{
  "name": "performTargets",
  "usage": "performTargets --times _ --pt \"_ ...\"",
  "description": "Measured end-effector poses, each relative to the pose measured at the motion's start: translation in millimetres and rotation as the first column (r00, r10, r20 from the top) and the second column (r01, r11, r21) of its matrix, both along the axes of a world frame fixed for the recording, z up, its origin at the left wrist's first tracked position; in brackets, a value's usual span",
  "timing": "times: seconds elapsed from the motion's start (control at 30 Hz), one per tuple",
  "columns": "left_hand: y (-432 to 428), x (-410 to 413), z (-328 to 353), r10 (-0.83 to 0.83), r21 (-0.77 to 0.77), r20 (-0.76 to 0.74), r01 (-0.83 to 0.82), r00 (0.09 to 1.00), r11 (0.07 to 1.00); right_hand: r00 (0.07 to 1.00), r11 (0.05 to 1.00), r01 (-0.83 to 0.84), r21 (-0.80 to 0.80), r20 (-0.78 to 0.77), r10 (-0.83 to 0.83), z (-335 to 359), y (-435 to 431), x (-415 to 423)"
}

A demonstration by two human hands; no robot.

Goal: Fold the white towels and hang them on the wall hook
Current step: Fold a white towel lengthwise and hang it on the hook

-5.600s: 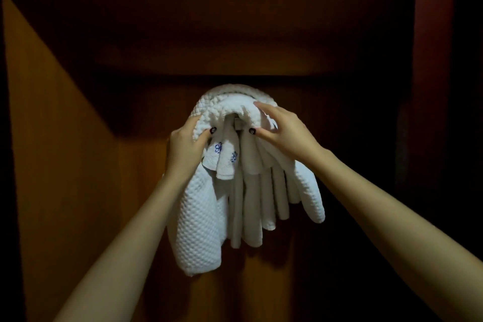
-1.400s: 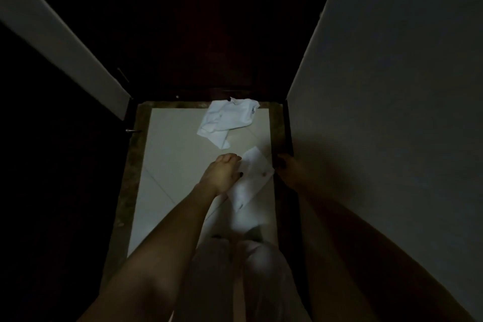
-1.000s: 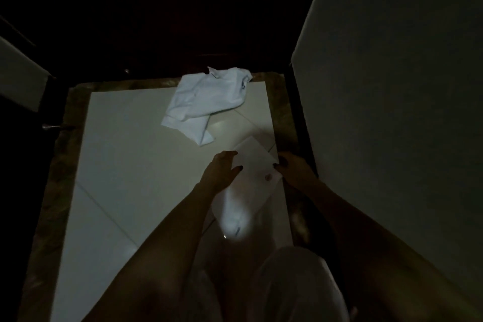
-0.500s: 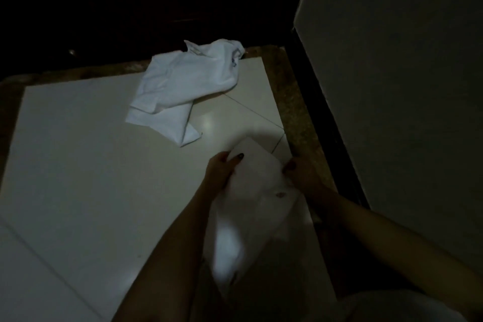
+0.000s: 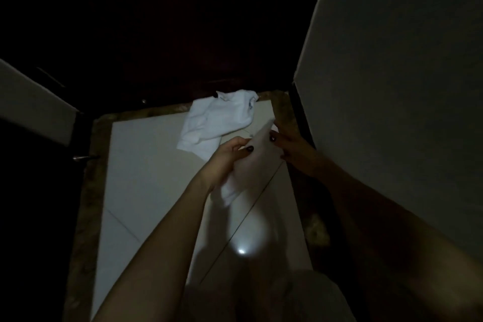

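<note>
A small white towel (image 5: 257, 158) hangs between both of my hands above the pale floor. My left hand (image 5: 226, 159) grips its left top edge, thumb on the cloth. My right hand (image 5: 292, 148) pinches the right top edge. The towel's lower end droops toward me. A second white towel (image 5: 217, 124) lies crumpled on the floor just beyond my hands, near the dark doorway. The wall hook is out of view.
I look down at a narrow strip of pale floor tiles (image 5: 146, 165) with a brown stone border (image 5: 86, 191). A light wall (image 5: 392, 86) rises close on the right. A dark door with a small metal stop (image 5: 81, 157) is on the left. A light spot glares on the floor (image 5: 241, 251).
Earlier both hands were at towels hung on the hook. Since then I looked down, took hold of the small towel on the floor and lifted it off the tiles.
</note>
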State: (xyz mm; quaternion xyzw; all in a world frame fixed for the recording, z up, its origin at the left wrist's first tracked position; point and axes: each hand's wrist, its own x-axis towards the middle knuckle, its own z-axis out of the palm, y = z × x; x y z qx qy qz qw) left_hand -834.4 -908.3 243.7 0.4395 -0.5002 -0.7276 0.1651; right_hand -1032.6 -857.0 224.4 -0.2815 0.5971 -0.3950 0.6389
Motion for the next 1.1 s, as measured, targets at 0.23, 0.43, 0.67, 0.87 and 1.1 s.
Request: performTargets --times 0.23,0.43,0.67,0.87,1.1 --pt "-15 48 287 -0.019 -0.042 -0.157 0.013 0.987 0.999 0.988 0.963 -0.119 -0.244 -0.13 0.089 297 -26 33" --pt "-18 100 511 -0.002 -0.117 -0.212 -0.023 0.977 0.993 0.973 0.889 -0.224 -0.4 -0.143 0.181 537 -39 76" --pt "1 163 673 0.039 -0.328 -0.136 -0.082 0.99 0.941 0.923 0.791 -0.315 -0.525 -0.364 0.126 711 -28 150" --pt "28 220 746 0.143 -0.508 -0.11 -0.18 0.984 0.842 0.873 0.645 -0.469 -0.603 -0.428 0.235 788 -23 224" --pt "82 288 803 0.339 -0.647 -0.116 -0.33 0.934 0.687 0.834 0.453 -0.548 -0.703 -0.416 0.363 832 -4 306"
